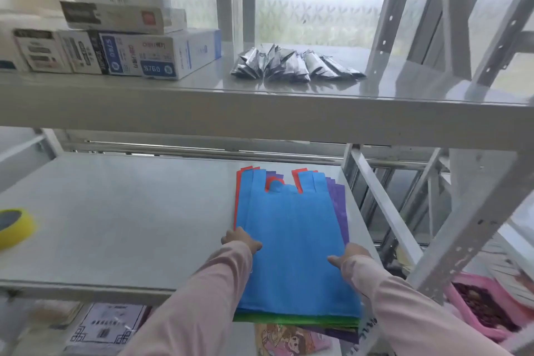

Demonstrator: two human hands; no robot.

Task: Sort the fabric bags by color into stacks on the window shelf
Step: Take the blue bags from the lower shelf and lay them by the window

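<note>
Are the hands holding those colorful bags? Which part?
Both hands are on the bag stack: left hand at its left edge, right hand at its right edge. Whether they grip or just press cannot be told.

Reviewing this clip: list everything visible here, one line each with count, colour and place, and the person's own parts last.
fabric bags: one mixed pile, exact count unclear; blue on top, red, purple and green edges showing; right part of lower shelf, overhanging its front edge
tape roll: one, yellow; left edge of lower shelf
boxes: a stack of several, white with blue and black labels; upper shelf, left
foil packets: one cluster, silver; upper shelf, centre
shelving unit: one, pale grey metal; in front of a frosted window
pink basket: one, dark contents; below, right
printed papers: several; below the lower shelf
left hand: pink sleeve, on the pile's left edge
right hand: pink sleeve, on the pile's right edge
</note>
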